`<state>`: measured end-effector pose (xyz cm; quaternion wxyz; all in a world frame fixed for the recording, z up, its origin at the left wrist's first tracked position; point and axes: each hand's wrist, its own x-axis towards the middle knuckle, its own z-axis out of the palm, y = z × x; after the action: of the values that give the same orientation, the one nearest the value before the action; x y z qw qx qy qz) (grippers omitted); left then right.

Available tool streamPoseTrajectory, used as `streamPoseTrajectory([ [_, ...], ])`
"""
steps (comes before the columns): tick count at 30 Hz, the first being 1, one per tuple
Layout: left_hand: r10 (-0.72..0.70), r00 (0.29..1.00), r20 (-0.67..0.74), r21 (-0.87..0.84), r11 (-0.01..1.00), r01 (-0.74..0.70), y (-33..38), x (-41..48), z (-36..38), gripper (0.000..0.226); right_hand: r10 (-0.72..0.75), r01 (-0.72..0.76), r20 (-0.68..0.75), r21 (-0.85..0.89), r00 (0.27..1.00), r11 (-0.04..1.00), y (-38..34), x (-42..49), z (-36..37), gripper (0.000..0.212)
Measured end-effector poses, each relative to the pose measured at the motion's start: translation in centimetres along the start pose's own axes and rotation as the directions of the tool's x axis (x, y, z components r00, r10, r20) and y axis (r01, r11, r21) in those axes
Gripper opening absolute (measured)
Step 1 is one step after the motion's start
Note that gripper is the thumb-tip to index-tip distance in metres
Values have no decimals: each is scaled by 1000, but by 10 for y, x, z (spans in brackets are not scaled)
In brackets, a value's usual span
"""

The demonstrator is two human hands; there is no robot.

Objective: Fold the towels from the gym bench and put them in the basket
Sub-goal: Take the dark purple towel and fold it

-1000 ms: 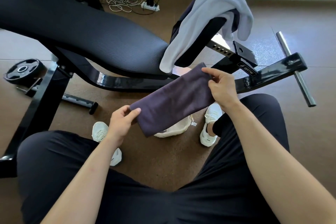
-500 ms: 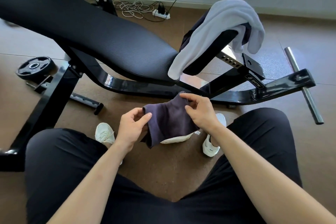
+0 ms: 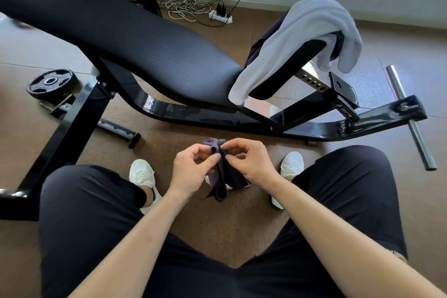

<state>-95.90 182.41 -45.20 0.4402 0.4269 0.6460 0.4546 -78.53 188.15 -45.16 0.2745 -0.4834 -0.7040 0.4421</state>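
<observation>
Head view. A seated person holds both hands together between the knees. The left hand [image 3: 193, 169] and right hand [image 3: 251, 164] each pinch the upper edge of a dark purple towel [image 3: 221, 178] between thumb and curled fingers, and the cloth hangs bunched below them, above the brown floor. Beyond, on the gym bench [image 3: 145, 38], a light grey towel [image 3: 290, 43] is draped over the raised pad (a darker cloth shows beneath it). A weight plate [image 3: 50, 82] lies on the floor at left.

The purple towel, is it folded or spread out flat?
Folded: the purple towel hangs in a narrow bunch, left hand and right hand pinching its top together.
</observation>
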Motion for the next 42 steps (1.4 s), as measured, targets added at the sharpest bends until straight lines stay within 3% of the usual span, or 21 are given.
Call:
streamPoseTrajectory([
  [3, -5, 998, 56, -73, 997, 9, 0, 1, -1, 13, -24, 25, -37, 31, 999, 999, -4, -1, 2, 22],
  [5, -5, 994, 111, -101, 995, 16, 1, 0, -1, 24, -38, 38, -70, 8, 997, 999, -7, -2, -1, 33],
  [9, 62, 983, 173, -47, 997, -55, 4, -2, -3, 28, -38, 38, -84, -1, 996, 999, -5, 0, -7, 33],
  [14, 298, 955, 8, 237, 927, -291, 4, 5, -20, 26, -31, 31, 17, -15, 999, 999, -5, 3, -21, 47],
  [18, 359, 920, 161, 455, 800, -391, -3, 12, -27, 59, -73, 75, 120, -12, 990, 997, -11, 2, -34, 29],
  [22, 298, 910, 287, 489, 772, -407, -8, 11, -21, 74, -71, 57, 166, 84, 984, 995, -17, 0, -39, 25],
  [27, 190, 928, 321, 464, 823, -329, -9, 13, -22, 33, -42, 29, 137, 97, 990, 995, -15, 3, -43, 27],
  [33, 78, 948, 307, 425, 881, -210, -12, 18, -30, 21, 40, -50, 60, 162, 997, 986, -10, 8, -54, 19],
  [38, 44, 987, 158, 274, 958, -86, -7, 21, -31, 17, 89, -86, -13, 164, 996, 983, -5, 12, -59, 18],
  [42, -27, 999, -27, 55, 998, 29, -5, 20, -27, 14, 34, -39, 55, 94, 998, 995, -5, 8, -53, 39],
])
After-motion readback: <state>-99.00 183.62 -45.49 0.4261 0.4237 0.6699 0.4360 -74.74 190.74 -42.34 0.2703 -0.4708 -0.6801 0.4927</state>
